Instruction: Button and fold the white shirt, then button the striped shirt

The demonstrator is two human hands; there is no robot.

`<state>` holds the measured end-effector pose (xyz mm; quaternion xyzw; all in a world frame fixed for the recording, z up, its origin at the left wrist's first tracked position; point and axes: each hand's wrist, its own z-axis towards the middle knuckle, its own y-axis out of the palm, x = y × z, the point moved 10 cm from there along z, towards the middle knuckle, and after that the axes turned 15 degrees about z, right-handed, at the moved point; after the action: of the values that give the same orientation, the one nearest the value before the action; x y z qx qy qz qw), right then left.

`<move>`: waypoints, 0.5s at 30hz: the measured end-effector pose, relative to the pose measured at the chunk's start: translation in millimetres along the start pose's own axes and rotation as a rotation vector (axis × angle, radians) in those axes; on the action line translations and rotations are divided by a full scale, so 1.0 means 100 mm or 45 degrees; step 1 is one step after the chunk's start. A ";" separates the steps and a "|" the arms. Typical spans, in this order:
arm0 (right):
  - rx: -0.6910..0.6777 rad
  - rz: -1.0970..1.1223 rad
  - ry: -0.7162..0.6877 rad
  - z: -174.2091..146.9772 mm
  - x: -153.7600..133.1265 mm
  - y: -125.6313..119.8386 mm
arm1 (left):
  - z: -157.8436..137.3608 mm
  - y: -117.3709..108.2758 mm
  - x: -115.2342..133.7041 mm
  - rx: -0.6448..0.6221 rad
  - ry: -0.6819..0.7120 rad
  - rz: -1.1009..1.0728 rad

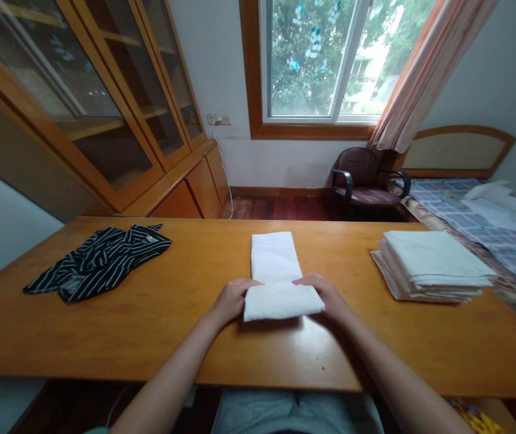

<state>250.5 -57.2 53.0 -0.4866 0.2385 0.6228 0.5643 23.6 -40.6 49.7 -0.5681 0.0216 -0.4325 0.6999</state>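
A white cloth [276, 256], folded into a narrow strip, lies on the wooden table in front of me. Its near end is raised and bent over toward the far part, held at both sides. My left hand [234, 299] grips the left edge at the fold, thumb on top and fingers hidden beneath. On the opposite edge my right hand [325, 294] holds the cloth the same way, its fingers partly hidden behind it.
A black-and-white striped garment [104, 259] lies crumpled at the table's left. Several folded pale cloths [439, 259] are stacked at the right. Beyond the wooden table [195, 355] stand a glass-fronted cabinet [163, 163], an office chair [361, 175] and a bed [502, 223].
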 end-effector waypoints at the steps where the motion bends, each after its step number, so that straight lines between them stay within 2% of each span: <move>1: 0.017 0.031 0.074 0.01 0.03 -0.02 | 0.01 -0.01 -0.02 -0.005 -0.070 -0.043; 5: 0.170 0.166 0.359 0.02 0.19 -0.10 | 0.05 0.04 -0.17 -0.006 -0.373 -0.240; 8: 0.227 0.331 0.449 0.04 0.31 -0.06 | 0.03 0.15 -0.33 0.028 -0.598 -0.383; 12: 0.251 0.564 0.512 0.02 0.45 0.03 | -0.01 0.30 -0.41 -0.006 -0.719 -0.547; 15: 0.293 0.615 0.581 -0.03 0.55 0.05 | -0.05 0.35 -0.45 -0.033 -0.778 -0.577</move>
<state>252.5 -35.2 2.7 -0.4761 0.5354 0.5825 0.3839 13.4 -16.9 -1.3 -0.6699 -0.3090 -0.3867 0.5534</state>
